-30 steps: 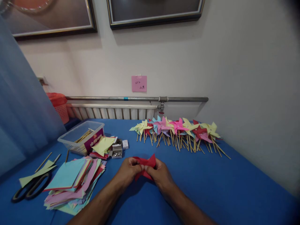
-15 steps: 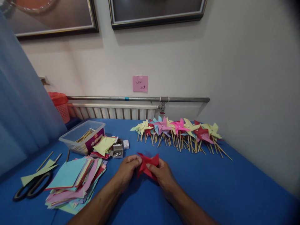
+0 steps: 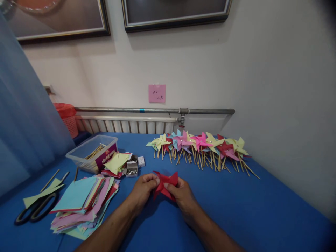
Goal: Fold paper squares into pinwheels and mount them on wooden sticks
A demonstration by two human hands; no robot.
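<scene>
A red paper pinwheel (image 3: 163,190) with folded, pointed blades is held between my two hands above the blue table. My left hand (image 3: 145,188) pinches its left side with thumb and fingers. From the right, my right hand (image 3: 181,193) grips it, the thumb lying on the front near the centre and the fingers hidden behind. No stick shows on this pinwheel. To the left of my hands stands a small open box of metal pins (image 3: 132,170), next to a small white box (image 3: 141,161).
Finished pinwheels on sticks (image 3: 201,140) lie in a row at the back right. On the left are a stack of coloured paper (image 3: 78,194), black-handled scissors (image 3: 44,206), a clear plastic tub (image 3: 91,148) with sticks, and yellow cut paper (image 3: 117,162). A blue curtain (image 3: 23,115) hangs at far left.
My left thumb and fingers have shifted very slightly right on the red pinwheel. Everything else stays where it was.
</scene>
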